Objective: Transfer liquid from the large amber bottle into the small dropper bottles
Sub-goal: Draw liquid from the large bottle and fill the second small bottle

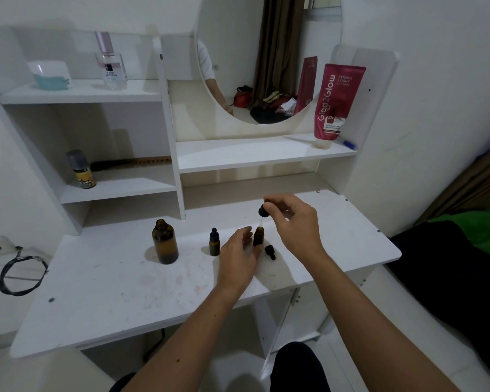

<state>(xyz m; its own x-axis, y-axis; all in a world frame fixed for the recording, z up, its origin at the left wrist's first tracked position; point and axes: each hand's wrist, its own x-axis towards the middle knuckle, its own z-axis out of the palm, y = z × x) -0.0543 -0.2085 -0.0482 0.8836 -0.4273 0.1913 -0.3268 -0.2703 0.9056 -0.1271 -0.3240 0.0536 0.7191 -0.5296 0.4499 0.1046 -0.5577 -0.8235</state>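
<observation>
Right hand pinches a dropper above the open small dropper bottle, steadied by left hand fingers. Large amber bottle stands uncapped. Red tube reads "Glad2Glow Retinol Bright".

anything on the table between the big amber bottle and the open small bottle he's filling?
Yes. In the head view, a capped small dropper bottle stands between the big amber bottle and the open small bottle, with the left hand just past it.

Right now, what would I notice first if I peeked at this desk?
Probably the two hands in the middle: the right hand pinches a dropper just above a small open bottle that the left hand steadies. Next, the big brown bottle standing open to the left, and the bright red tube by the round mirror.
</observation>
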